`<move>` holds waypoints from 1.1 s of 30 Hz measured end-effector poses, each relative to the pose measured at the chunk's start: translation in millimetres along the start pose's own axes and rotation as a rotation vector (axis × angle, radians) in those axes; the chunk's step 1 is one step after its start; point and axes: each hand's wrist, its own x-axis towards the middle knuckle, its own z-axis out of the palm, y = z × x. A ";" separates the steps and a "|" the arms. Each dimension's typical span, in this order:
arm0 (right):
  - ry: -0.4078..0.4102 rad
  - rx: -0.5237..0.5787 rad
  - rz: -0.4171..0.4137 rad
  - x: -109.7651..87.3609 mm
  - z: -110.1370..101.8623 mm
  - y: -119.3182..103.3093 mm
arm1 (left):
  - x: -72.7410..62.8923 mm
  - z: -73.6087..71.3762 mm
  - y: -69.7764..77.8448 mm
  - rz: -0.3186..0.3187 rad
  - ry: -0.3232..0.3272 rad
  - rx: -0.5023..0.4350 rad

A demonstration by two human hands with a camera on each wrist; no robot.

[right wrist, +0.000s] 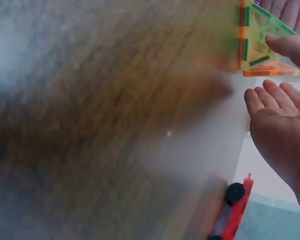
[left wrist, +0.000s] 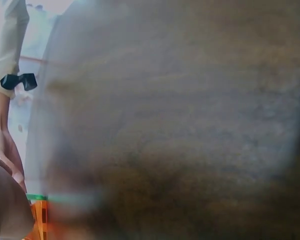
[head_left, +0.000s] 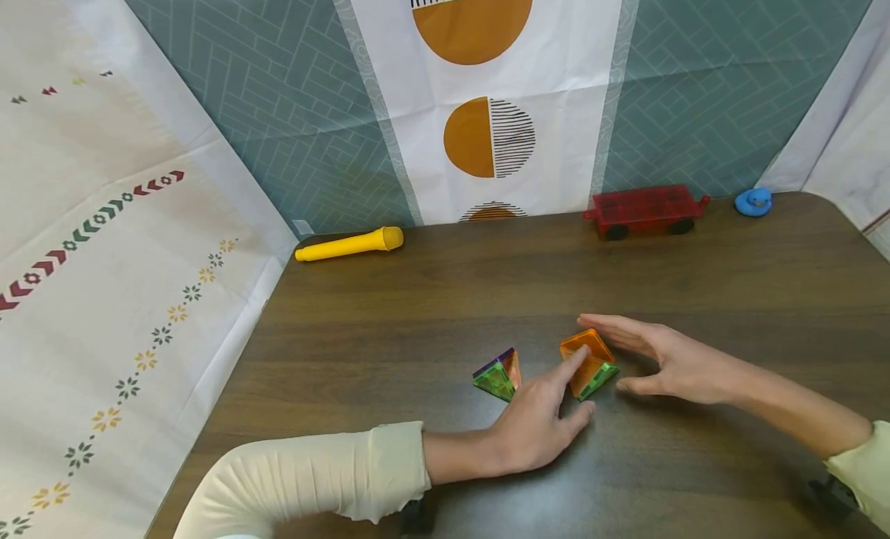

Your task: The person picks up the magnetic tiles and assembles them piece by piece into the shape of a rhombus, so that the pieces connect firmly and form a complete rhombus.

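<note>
Between the two hands on the table stands a small structure of translucent magnetic tiles, with orange tiles point(head_left: 582, 341) and a green triangular tile point(head_left: 599, 380). My left hand point(head_left: 531, 427) reaches over its near left side, index finger extended onto an orange tile and thumb spread apart. On the right, my right hand point(head_left: 670, 361) has its fingers stretched behind the structure and its thumb close to the green tile; whether it touches cannot be told. In the right wrist view the green tile point(right wrist: 262, 40) stands near the thumb. A second tile structure point(head_left: 497, 378), green, purple and orange, sits left of the left hand.
A yellow toy microphone point(head_left: 348, 244) lies at the table's back left edge. Along the back right edge are a red toy wagon point(head_left: 647, 211) with black wheels and a blue rubber duck point(head_left: 754, 202). Patterned cloths hang behind and left of the brown table point(head_left: 417, 307).
</note>
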 end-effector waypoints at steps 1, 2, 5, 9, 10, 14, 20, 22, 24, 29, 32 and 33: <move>-0.007 0.011 -0.004 1.1 1.1 0.9 | 2.1 0.7 -1.0 -0.004 0.004 -0.016; -0.011 0.017 -0.007 2.0 2.0 1.8 | 4.2 1.3 -1.7 -0.013 0.005 -0.032; -0.016 0.022 -0.003 5.2 3.6 3.9 | 9.1 3.0 -4.1 -0.019 0.016 -0.069; -0.022 0.016 0.012 8.8 3.7 6.9 | 13.6 4.5 -5.2 -0.024 0.030 -0.092; -0.030 0.021 0.010 9.5 3.5 7.9 | 14.3 4.9 -5.4 -0.024 0.034 -0.090; -0.068 0.077 -0.012 11.1 2.5 11.7 | 16.2 6.8 -6.0 -0.026 0.036 -0.107; -0.113 0.160 -0.056 12.8 1.7 14.7 | 18.2 10.3 -9.0 -0.016 0.066 -0.072; -0.120 0.176 -0.072 13.4 1.6 15.2 | 18.7 10.7 -9.7 -0.008 0.078 -0.065; -0.126 0.186 -0.084 13.6 1.7 15.6 | 19.2 10.7 -10.4 0.002 0.087 -0.066; -0.119 0.174 -0.079 14.3 2.7 14.7 | 19.5 10.4 -11.6 -0.001 0.094 -0.075; -0.110 0.146 -0.068 14.7 4.2 13.1 | 19.1 10.6 -11.7 -0.015 0.094 -0.085; -0.107 0.134 -0.064 14.7 4.8 12.6 | 18.9 10.8 -11.8 -0.022 0.094 -0.087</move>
